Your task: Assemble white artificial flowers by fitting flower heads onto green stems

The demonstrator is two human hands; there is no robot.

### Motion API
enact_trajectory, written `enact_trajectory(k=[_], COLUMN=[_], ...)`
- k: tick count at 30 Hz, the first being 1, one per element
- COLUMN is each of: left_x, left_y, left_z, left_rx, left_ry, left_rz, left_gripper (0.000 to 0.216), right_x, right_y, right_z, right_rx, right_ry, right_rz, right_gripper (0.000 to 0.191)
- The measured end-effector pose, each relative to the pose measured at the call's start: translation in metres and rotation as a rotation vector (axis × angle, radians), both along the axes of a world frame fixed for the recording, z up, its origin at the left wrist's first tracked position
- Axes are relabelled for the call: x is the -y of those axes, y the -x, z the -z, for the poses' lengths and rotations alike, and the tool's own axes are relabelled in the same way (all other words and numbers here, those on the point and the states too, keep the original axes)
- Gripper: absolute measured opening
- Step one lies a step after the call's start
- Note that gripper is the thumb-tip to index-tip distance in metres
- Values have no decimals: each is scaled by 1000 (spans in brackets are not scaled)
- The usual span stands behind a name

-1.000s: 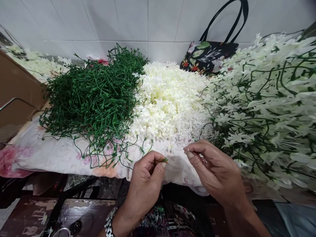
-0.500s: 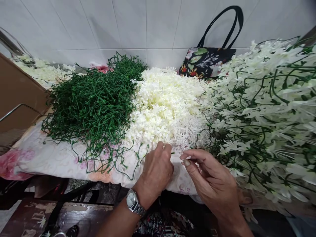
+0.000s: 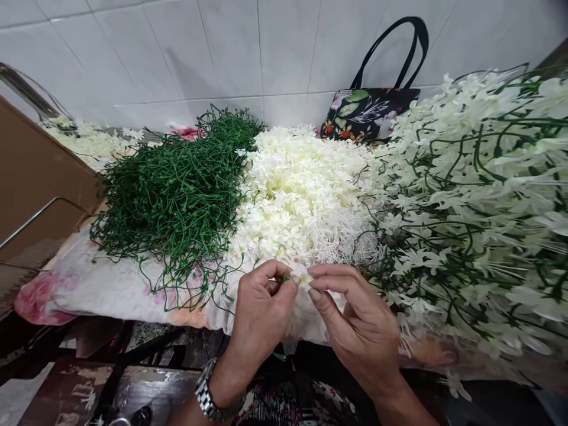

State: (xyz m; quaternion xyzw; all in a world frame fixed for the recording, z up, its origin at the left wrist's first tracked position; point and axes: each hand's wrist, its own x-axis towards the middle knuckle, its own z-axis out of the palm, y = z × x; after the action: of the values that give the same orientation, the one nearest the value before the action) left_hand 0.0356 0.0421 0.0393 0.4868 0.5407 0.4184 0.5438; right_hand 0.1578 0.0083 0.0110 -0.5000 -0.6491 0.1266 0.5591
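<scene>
My left hand (image 3: 261,310) pinches the tip of a thin green plastic stem (image 3: 287,277) between thumb and fingers; a metal watch is on that wrist. My right hand (image 3: 355,325) pinches a small cream artificial flower (image 3: 304,278) right against the stem tip. Both hands meet just in front of the heap of loose cream flowers (image 3: 297,195). To the left of that heap lies a tangled pile of bare green stems (image 3: 177,195). On the right is a big mass of assembled sprays, white flowers on green stems (image 3: 479,201).
Everything rests on a floral cloth (image 3: 89,284) over the work surface. A black floral tote bag (image 3: 368,109) leans on the white tiled wall. A brown cardboard box (image 3: 31,177) with a metal bar stands at left, more white flowers (image 3: 89,139) behind it.
My left hand reached to the edge of the flower heap, then drew back with the stem. My right hand moved left, so both hands now meet with a flower at the stem tip.
</scene>
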Motion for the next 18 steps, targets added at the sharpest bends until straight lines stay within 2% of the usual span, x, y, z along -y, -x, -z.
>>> enact_trajectory(k=[3,11,18], left_x=[4,15,22], left_y=[6,17,19], left_z=[2,13,18], left_rx=[111,243,190], left_ry=[68,163,70], left_rz=[4,-25,-73], left_gripper=[15,16,12], right_x=[-4,-2,1], right_y=[6,10,16], right_z=[3,6,10], right_rx=[26,135,353], right_ry=[-26,-81,-231], right_rz=[56,24,68], right_gripper=[12,12,13])
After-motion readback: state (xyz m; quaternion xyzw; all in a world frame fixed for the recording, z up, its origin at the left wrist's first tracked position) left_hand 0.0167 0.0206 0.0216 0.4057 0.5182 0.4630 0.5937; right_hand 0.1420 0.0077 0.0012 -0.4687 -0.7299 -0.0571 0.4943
